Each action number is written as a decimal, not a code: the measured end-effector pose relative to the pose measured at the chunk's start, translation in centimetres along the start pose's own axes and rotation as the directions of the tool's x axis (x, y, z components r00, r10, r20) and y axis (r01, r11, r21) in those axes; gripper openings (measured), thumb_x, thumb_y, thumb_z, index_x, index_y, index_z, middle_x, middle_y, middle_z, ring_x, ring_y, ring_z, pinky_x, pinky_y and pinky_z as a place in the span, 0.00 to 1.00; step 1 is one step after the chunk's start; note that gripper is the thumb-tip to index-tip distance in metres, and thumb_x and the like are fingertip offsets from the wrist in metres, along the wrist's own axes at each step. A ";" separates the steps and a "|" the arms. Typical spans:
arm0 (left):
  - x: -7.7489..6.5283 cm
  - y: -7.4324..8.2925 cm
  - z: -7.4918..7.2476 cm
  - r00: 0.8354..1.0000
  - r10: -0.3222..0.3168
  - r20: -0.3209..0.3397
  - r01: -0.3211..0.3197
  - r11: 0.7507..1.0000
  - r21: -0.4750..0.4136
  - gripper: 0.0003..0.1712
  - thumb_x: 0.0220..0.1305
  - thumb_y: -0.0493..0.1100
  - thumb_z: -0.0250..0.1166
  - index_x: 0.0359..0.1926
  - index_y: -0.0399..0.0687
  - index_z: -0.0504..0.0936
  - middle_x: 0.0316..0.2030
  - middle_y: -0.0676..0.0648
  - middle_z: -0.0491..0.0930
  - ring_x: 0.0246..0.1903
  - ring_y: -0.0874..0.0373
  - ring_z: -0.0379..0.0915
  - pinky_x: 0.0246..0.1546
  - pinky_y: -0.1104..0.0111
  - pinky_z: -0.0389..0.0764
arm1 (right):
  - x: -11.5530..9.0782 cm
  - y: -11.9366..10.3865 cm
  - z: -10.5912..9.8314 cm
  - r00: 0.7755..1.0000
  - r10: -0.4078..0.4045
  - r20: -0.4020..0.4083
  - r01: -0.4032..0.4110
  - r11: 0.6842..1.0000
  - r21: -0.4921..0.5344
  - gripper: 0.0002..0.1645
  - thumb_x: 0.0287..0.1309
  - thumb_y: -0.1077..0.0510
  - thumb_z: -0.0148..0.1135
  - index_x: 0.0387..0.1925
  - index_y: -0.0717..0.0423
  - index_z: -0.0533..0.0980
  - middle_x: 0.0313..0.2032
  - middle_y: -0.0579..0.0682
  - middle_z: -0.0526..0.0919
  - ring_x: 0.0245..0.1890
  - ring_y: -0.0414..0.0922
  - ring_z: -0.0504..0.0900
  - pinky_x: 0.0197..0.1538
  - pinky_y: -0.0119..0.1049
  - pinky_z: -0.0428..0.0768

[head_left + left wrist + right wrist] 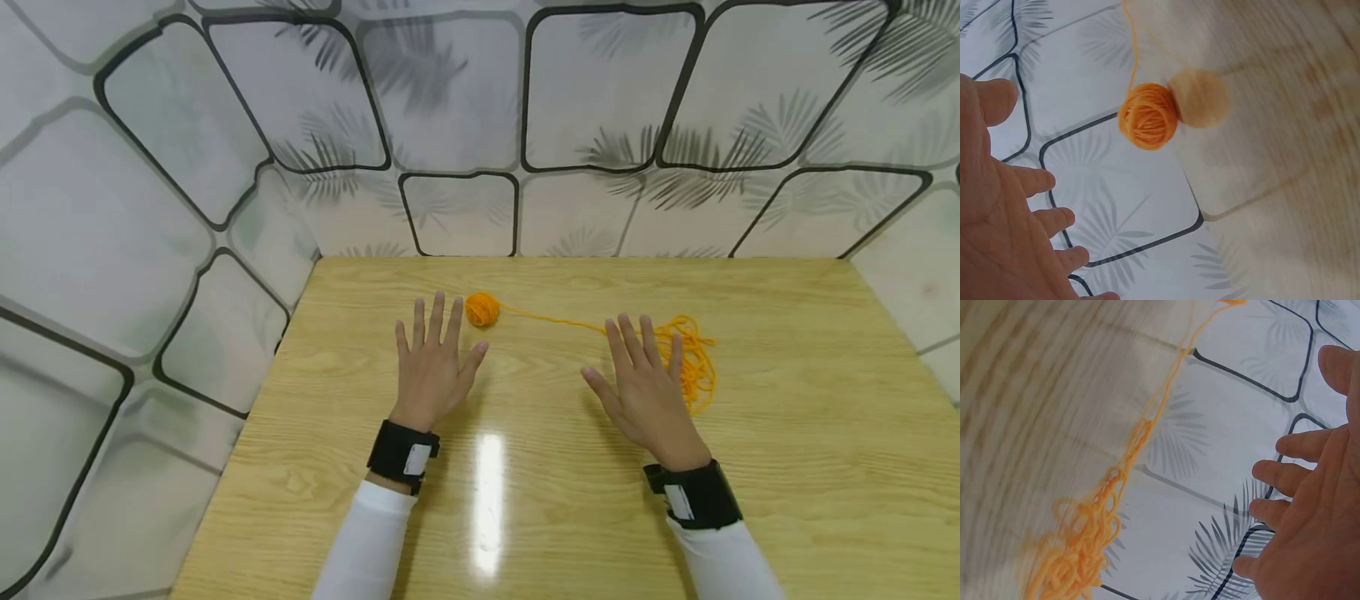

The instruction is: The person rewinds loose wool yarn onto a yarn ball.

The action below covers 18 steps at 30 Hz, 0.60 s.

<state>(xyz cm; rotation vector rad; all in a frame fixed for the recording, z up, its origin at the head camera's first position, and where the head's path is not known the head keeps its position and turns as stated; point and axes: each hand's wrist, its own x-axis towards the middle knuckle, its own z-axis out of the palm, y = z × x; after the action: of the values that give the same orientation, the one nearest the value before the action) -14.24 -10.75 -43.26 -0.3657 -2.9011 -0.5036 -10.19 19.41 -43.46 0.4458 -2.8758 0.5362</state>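
A small orange ball of yarn (482, 309) lies on the wooden table, just beyond the fingertips of my left hand (429, 375). From it a single strand of yarn (551, 318) runs right to a loose, tangled heap of the same yarn (696, 367). My right hand (651, 396) is held palm down with fingers spread, covering part of the heap in the head view. Spread fingers and an empty palm show on both hands. In the left wrist view the wound ball (1148, 117) appears whole; the right wrist view shows the heap's loops (1075, 556).
The light wooden table (540, 500) ends at a wall (457, 100) patterned with stone outlines and palm leaves. A similar surface (90, 217) stands along the left side. Black bands (403, 456) wrap both wrists over white sleeves.
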 end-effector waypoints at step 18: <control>6.3 -0.3 2.3 0.971 -0.124 0.205 0.155 0.977 -0.146 0.42 0.78 0.60 0.51 0.81 0.47 0.49 0.70 0.28 0.61 0.64 0.27 0.63 0.53 0.38 0.76 | 5.9 -1.0 2.6 0.982 -0.057 0.180 0.049 0.998 0.051 0.45 0.76 0.38 0.50 0.79 0.60 0.52 0.76 0.63 0.57 0.77 0.63 0.47 0.69 0.74 0.38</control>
<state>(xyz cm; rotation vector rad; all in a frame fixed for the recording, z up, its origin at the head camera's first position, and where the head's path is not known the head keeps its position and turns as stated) -20.66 -8.90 -44.13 -0.2449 -3.1000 -0.7702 -15.68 16.01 -44.18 0.6066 -3.0186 0.5828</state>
